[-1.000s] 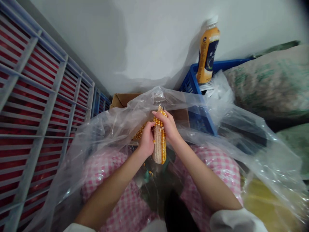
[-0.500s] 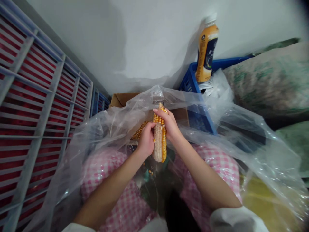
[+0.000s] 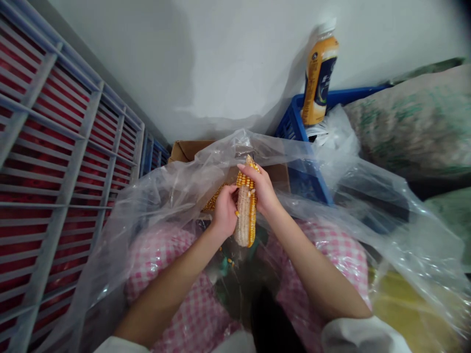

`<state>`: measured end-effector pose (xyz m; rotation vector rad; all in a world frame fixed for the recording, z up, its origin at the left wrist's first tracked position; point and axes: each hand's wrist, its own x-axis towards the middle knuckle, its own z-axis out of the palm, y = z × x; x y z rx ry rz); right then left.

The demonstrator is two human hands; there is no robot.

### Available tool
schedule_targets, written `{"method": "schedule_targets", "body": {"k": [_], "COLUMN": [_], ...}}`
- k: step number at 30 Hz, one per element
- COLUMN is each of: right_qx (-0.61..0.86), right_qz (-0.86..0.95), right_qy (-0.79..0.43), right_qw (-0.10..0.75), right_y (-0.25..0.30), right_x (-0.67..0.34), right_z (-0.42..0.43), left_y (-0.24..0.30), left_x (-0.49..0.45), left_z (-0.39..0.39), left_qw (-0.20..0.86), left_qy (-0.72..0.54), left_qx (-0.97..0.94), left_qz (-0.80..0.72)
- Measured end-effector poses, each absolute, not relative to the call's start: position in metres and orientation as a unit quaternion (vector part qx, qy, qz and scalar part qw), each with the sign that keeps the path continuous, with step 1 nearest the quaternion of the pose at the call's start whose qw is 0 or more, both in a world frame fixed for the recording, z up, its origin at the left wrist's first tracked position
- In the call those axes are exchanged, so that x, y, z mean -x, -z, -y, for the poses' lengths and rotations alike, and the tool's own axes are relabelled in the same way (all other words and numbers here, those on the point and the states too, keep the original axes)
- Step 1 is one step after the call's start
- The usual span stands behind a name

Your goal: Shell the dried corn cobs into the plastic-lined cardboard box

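A corn cob [image 3: 243,215] is held nearly upright between my two hands, in the middle of the head view. Much of its near side is stripped to the pale core, while yellow kernels cover the top and a strip down the right. My left hand [image 3: 225,210] grips the cob's left side, its thumb near the edge of the kernels. Around the upper right is my right hand [image 3: 263,189], its thumb lying across the upper kernels. Loose corn kernels [image 3: 214,200] lie in a heap behind my left hand. The fingers behind the cob are hidden.
Clear plastic sheeting [image 3: 165,189] spreads over my lap and a cardboard box [image 3: 186,149]. Slatted crates [image 3: 66,142] stand at the left. To the right, a blue basket [image 3: 312,184] holds an orange bottle [image 3: 319,81], beside a stuffed sack [image 3: 415,122].
The whole view has shifted slightly, so most things appear a little further right. Both hands keep their hold on the corn cob, with almost no change in grip.
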<state>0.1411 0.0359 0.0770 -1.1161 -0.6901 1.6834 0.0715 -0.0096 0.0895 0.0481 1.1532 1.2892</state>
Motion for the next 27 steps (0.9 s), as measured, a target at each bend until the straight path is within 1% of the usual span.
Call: {"method": "schedule_targets", "body": {"k": [11,16,20,27], "right_qx": [0.472,0.466,0.462,0.466], "right_qz": [0.297,0.283,0.270,0.269], "right_qy": [-0.683,-0.700,-0.708,-0.704], "right_qw": [0.472,0.462,0.462,0.464], "right_y": [-0.070,-0.074,-0.073,-0.068], "right_x": [-0.139,-0.139,-0.140,-0.138], "right_z": [-0.034,-0.034,-0.035,-0.034], "left_y": [-0.078,-0.086,-0.092,-0.090], "left_x": [-0.074,-0.072,-0.071,-0.072], "left_z": [0.009,0.010,0.008,0.006], "left_qw": [0.637,0.647,0.653,0.660], "left_qy": [-0.570,-0.560,-0.579,-0.567], "left_qx": [-0.016,0.008,0.018,0.005], "left_qz": [-0.518,-0.517,-0.488,-0.493]}}
